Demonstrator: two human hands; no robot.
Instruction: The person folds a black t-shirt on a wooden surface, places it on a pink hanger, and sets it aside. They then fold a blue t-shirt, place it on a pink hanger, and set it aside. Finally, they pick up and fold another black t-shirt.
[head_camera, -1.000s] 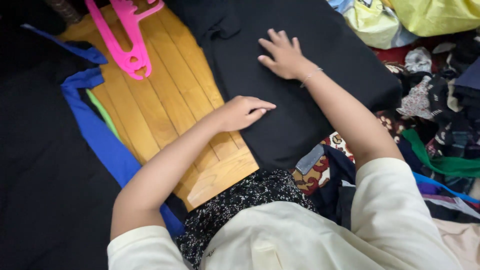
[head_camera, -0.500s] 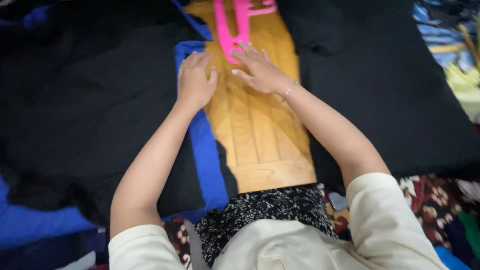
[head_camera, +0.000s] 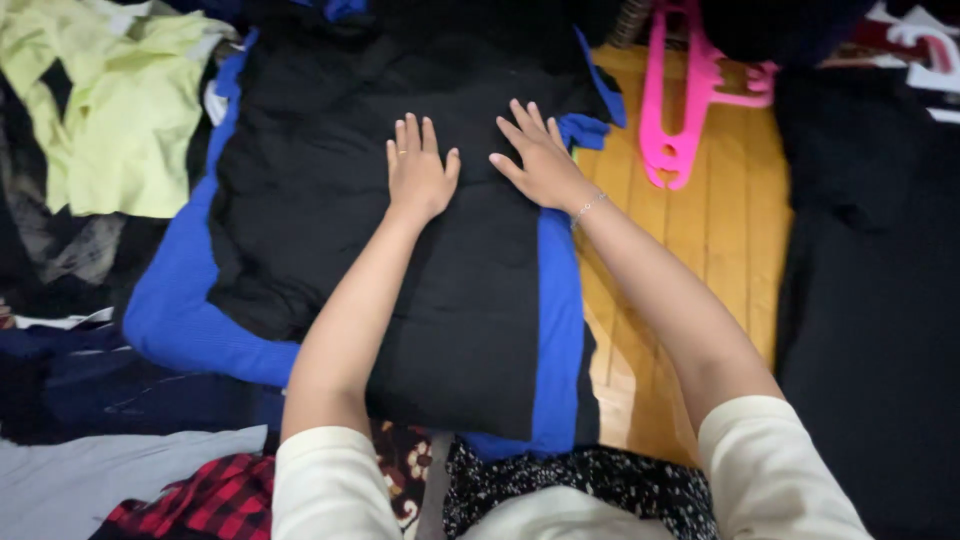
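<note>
Black garment | left hand, right hand flat, fingers spread | right edge beside wood floor

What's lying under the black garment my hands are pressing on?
A blue garment shows beneath the black garment, along its left, bottom and right edges. Its middle, and whatever lies lower, is covered.

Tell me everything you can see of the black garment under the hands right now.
The black garment lies spread flat on a blue garment, whose edges show along its left and right sides. It looks like soft, matte cloth, plain, with slight wrinkles; its far end is lost in shadow. Both hands rest on it palms down, fingers spread: the left hand near its middle, the right hand by its right edge. Its near end reaches toward the person's lap.
</note>
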